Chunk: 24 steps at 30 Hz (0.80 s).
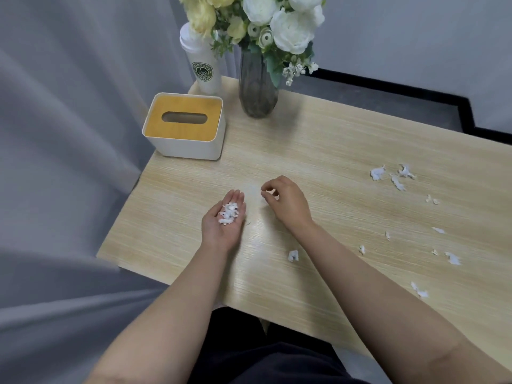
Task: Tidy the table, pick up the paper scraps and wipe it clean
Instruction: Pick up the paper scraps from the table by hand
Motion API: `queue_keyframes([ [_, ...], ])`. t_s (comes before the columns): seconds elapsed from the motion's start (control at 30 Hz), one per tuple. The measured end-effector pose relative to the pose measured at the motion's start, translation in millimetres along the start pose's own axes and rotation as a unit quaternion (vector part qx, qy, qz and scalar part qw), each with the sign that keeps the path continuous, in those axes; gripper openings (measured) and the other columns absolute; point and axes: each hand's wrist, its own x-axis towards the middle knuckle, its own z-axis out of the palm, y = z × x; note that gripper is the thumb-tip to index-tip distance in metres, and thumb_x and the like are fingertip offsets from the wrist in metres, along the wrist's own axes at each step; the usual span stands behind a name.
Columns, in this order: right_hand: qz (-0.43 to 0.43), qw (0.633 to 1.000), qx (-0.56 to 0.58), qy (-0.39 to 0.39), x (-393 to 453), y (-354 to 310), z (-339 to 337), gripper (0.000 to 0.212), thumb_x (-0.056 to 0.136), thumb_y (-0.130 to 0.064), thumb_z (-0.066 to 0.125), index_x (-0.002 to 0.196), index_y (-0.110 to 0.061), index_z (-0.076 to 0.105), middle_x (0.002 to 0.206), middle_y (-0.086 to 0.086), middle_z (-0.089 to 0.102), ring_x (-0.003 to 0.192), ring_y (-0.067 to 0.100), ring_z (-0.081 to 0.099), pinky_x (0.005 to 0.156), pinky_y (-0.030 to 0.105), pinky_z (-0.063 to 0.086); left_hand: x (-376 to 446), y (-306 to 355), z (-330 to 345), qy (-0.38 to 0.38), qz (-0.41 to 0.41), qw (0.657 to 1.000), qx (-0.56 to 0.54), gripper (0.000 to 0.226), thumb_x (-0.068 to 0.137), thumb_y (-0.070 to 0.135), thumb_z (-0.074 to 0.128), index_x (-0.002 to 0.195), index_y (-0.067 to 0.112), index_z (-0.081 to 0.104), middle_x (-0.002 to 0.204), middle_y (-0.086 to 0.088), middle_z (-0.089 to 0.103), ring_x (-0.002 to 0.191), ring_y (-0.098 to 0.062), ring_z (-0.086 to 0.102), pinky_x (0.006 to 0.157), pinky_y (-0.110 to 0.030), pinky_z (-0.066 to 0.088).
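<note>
My left hand (221, 225) lies palm up over the light wooden table (318, 145), cupping a small heap of white paper scraps (228, 213). Just to its right, my right hand (286, 202) hovers palm down with thumb and fingers pinched together; whether a scrap sits between them I cannot tell. More white scraps lie loose on the table: one near my right forearm (293, 255), a cluster at the far right (392, 174), and several along the right front (451, 257).
A white tissue box with a wooden lid (185, 126) stands at the table's back left. Behind it are a white lidded cup (202, 67) and a grey glass vase of flowers (257, 90). Grey curtain hangs to the left.
</note>
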Motion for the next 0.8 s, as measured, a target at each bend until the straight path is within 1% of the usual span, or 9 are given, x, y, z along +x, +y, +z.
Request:
queue_keyframes([
  [0.07,0.028,0.999,-0.011,-0.023,1,4,6,0.013,0.089,-0.019,0.06,0.099,-0.015,0.067,0.104,0.001,0.061,0.091,0.017,0.06,0.081,0.036,0.048,-1,8,-8,0.012,0.016,1.0,-0.007,0.032,0.097,0.011,0.031,0.104,-0.003,0.059,0.104,-0.015,0.064,0.096,-0.025,0.062,0.096,-0.033,0.047],
  [0.17,0.056,0.997,-0.022,-0.044,2,3,19,0.016,0.088,-0.016,0.061,0.104,-0.013,0.067,0.107,0.005,0.06,0.094,0.02,0.06,0.085,0.038,0.047,-3,21,-15,0.018,0.031,0.999,-0.008,0.033,0.098,0.012,0.03,0.104,-0.003,0.059,0.105,-0.015,0.063,0.098,-0.025,0.061,0.105,-0.033,0.04],
  [0.27,0.078,0.995,-0.024,-0.059,6,0,32,0.02,0.089,-0.015,0.059,0.108,-0.012,0.065,0.111,0.006,0.06,0.099,0.02,0.059,0.086,0.035,0.047,-5,38,-21,0.022,0.028,0.999,-0.011,0.034,0.098,0.013,0.03,0.105,-0.003,0.059,0.105,-0.016,0.064,0.099,-0.026,0.061,0.105,-0.033,0.04],
  [0.4,0.081,0.994,-0.048,-0.051,16,-10,51,0.023,0.092,-0.013,0.053,0.113,-0.012,0.064,0.112,0.006,0.058,0.101,0.02,0.056,0.079,0.029,0.043,-5,62,-25,0.026,0.015,1.0,0.008,0.034,0.098,0.013,0.031,0.103,-0.005,0.06,0.103,-0.017,0.065,0.098,-0.027,0.061,0.107,-0.034,0.039],
  [0.57,0.089,0.992,-0.082,-0.036,34,-22,71,0.03,0.092,-0.014,0.054,0.121,-0.013,0.059,0.12,0.006,0.054,0.113,0.024,0.049,0.082,0.033,0.043,-2,77,-30,0.013,-0.013,0.999,0.037,0.033,0.098,0.012,0.033,0.101,-0.006,0.061,0.095,-0.019,0.069,0.098,-0.028,0.062,0.105,-0.036,0.041],
  [0.67,0.084,0.989,-0.117,-0.017,40,-23,79,0.025,0.093,-0.013,0.052,0.116,-0.009,0.061,0.118,0.007,0.054,0.112,0.024,0.048,0.077,0.032,0.042,1,82,-29,0.011,-0.025,0.998,0.055,0.034,0.097,0.013,0.033,0.1,-0.005,0.062,0.092,-0.018,0.071,0.096,-0.027,0.064,0.099,-0.036,0.046],
  [0.77,0.069,0.989,-0.131,-0.011,43,-22,82,0.017,0.092,-0.008,0.051,0.102,-0.005,0.064,0.108,0.008,0.057,0.104,0.025,0.051,0.073,0.032,0.044,5,85,-28,0.005,-0.036,0.997,0.071,0.034,0.097,0.014,0.034,0.099,-0.004,0.063,0.09,-0.016,0.072,0.083,-0.026,0.071,0.088,-0.036,0.051],
  [0.8,0.063,0.989,-0.134,-0.015,43,-22,82,0.015,0.091,-0.006,0.05,0.097,-0.005,0.064,0.105,0.008,0.057,0.101,0.025,0.052,0.073,0.032,0.046,7,86,-28,0.003,-0.039,0.996,0.076,0.034,0.097,0.014,0.034,0.099,-0.004,0.062,0.09,-0.016,0.072,0.084,-0.025,0.07,0.089,-0.035,0.051],
])
